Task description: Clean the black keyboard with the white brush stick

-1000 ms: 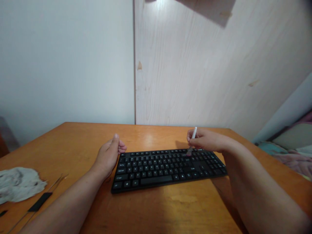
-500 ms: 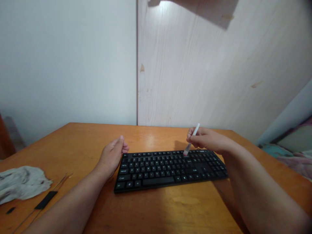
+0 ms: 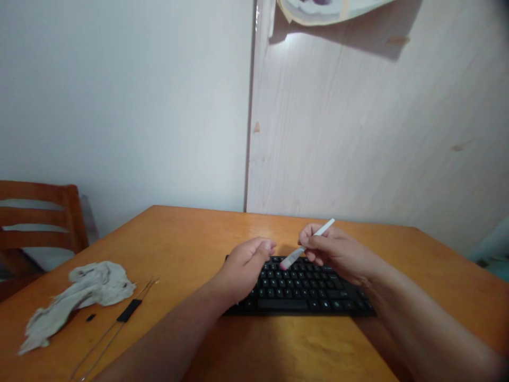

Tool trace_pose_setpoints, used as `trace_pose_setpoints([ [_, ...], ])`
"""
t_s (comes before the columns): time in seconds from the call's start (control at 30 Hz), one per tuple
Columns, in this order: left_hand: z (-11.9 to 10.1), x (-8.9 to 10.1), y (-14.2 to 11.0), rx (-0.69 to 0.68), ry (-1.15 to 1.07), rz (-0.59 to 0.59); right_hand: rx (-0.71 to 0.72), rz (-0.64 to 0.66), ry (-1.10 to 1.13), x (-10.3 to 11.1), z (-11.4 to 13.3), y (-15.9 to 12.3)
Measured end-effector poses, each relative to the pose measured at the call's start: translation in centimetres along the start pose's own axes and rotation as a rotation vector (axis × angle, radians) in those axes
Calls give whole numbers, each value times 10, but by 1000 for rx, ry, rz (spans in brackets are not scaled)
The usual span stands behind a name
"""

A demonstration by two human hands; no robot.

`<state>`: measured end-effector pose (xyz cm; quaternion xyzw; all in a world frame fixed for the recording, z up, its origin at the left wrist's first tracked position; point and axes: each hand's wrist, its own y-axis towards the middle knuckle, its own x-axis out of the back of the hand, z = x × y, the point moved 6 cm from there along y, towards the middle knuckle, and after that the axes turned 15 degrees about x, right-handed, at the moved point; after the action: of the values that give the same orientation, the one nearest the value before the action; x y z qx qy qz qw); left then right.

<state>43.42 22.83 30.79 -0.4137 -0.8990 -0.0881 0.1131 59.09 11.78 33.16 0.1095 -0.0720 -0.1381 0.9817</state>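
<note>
A black keyboard lies on the wooden table. My right hand is closed around a white-handled brush, pen-like, over the keyboard's upper keys. The brush's pink-tipped bristles point down to the left, close to the keys; whether they touch cannot be made out. My left hand is over the left part of the keyboard, hiding many keys there. Its fingers are curled in with the thumb against them, and whatever they may hold is hidden.
On the left of the table lie a crumpled greyish cloth, a small black piece and a wire tool with a black grip. A wooden chair stands beyond the left edge. A wall is behind the table.
My left hand has moved right, from beside the keyboard's left end to over its keys. The brush has shifted left along the keys and tilted flatter. The view has turned left.
</note>
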Motion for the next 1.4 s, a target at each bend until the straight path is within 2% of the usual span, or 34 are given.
trace_pose_setpoints([
  [0.1,-9,-18,-8,-22,17,152,13,6,56,-13,-2,0],
  [0.17,-9,-25,-12,11,4,227,28,-8,80,-18,-4,0],
  [0.3,-7,-31,-15,124,-23,275,42,-45,127,-22,-7,0],
  [0.5,-3,-27,-17,261,-71,268,56,-77,157,-22,-6,0],
  [0.8,0,-24,-16,265,-57,270,69,-108,201,-20,-2,2],
  [1.17,5,-20,-11,264,-65,317,69,-162,213,-6,-7,4],
  [1.3,6,-8,-6,258,-40,232,103,-247,211,7,-3,5],
  [1.4,4,2,-2,200,-12,113,109,-242,196,9,-2,5],
])
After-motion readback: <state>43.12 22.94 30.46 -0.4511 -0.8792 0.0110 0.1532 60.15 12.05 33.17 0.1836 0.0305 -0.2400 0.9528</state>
